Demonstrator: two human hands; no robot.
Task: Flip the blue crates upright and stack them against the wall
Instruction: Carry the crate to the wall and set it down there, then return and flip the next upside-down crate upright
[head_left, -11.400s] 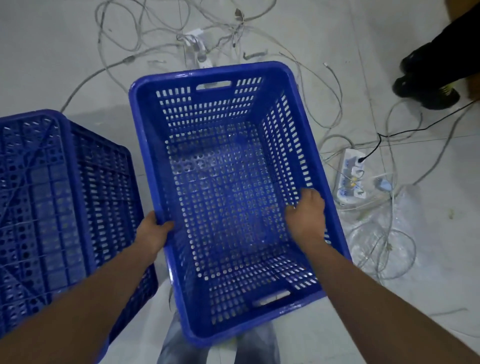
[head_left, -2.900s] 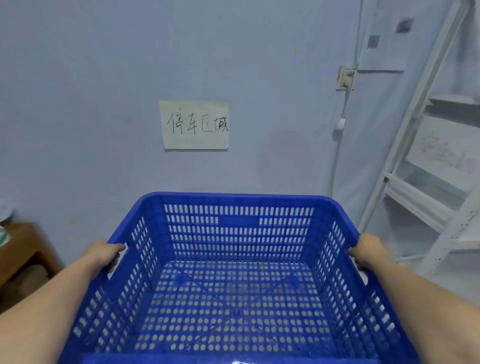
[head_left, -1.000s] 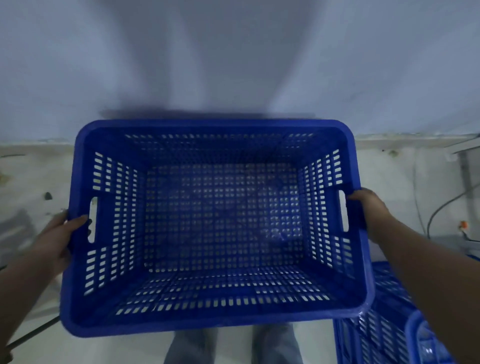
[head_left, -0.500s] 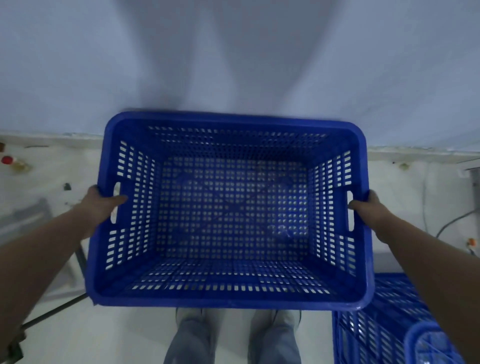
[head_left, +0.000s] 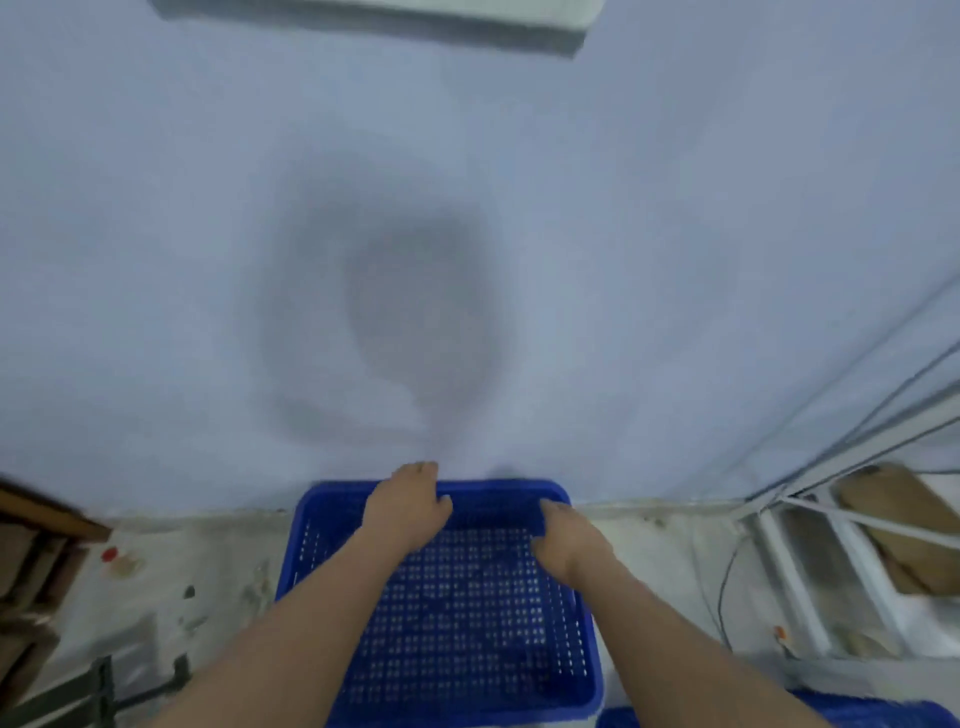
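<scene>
Here, head view: one blue crate (head_left: 457, 623), moulded plastic, rectangular with rounded corners, floor and walls pierced by a regular grid of small slots, standing upright with its open top upward on the pale, stained floor (head_left: 670, 551), its far rim against the base of the smooth bluish-white wall (head_left: 623, 260). Left hand (head_left: 408, 506): laid over the far rim near its middle, fingers bent down over the edge toward the wall; whether they clamp the rim or merely rest on it cannot be told through the blur. Right hand (head_left: 563, 532): inside the crate by the far right corner, fingers curled downward, grasp likewise unclear. A second blue crate (head_left: 852, 714): only a corner shows, lower right. White metal shelving frame (head_left: 826, 561), angular, at right, with thin dark cables (head_left: 727, 587) beside it. Brown wooden furniture (head_left: 36, 519) at left edge.
</scene>
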